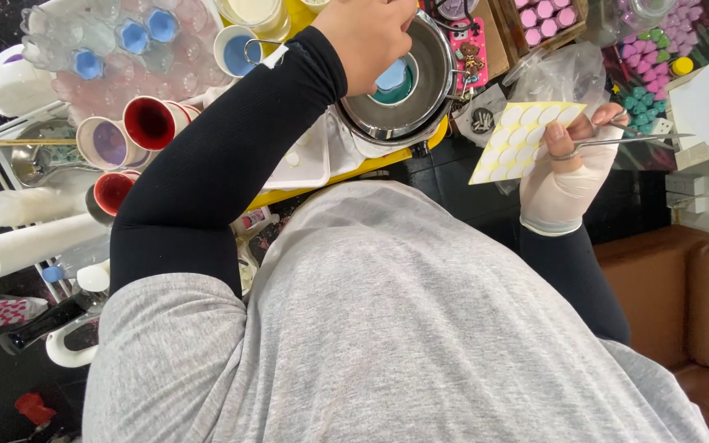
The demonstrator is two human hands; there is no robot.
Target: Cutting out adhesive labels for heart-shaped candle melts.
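At the far left a white paper roll (22,248) lies crosswise, soft and cylindrical, below a cluster of glossy cups: one red inside (150,123), one lilac inside (108,142), and a second red one (113,190) lower down. Above them sits a clear plastic tray (116,41) of moulded cells, a few filled with blue. A small white cup of pale blue liquid (235,51) stands just beside the black sleeve.

The left hand (368,37), on a black-sleeved arm, is closed in a loose fist over the rim of a round polished steel pot (432,82); what it pinches is hidden by the knuckles. Inside the pot a small container of teal and light-blue liquid (393,80) shows. The pot rests on a yellow worktop (346,174) beside a white moulded tray (301,164).

Further right, the right hand (572,160), in a thin pale glove, is curled shut around two things: a yellow sheet of round white stickers (519,139), flat and slightly tilted, and slim metal tweezers (625,141) pointing right. Crinkled clear plastic bags (555,78) lie behind. A wooden box of pink rounds (543,20) and scattered purple and green beads (654,70) sit beyond, beside a white square card (703,105).
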